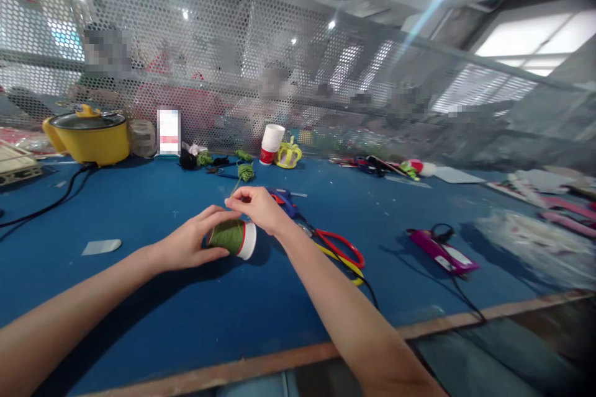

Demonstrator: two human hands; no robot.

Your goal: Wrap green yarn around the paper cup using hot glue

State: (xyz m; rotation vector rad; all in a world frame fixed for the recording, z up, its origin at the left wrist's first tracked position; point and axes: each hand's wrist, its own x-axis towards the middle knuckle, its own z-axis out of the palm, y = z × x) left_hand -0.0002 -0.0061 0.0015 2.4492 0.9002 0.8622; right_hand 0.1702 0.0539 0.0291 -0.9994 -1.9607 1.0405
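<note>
My left hand (193,242) is wrapped round a paper cup (233,238) lying on its side just above the blue table (139,298); most of the cup is covered with wound green cord, and its white rim points right. My right hand (258,206) pinches the green cord (237,189) just above the cup. The cord runs back to a green bundle (245,170) farther up the table. Red-handled scissors (339,245) and a blue tool lie just right of my right wrist.
A yellow cooking pot (88,135) with a black cable stands at the back left. A white and red paper cup (270,144) and a yellow ring-shaped item stand mid-back. A purple device (442,252) lies right. A perforated screen (298,74) backs the table, people behind it.
</note>
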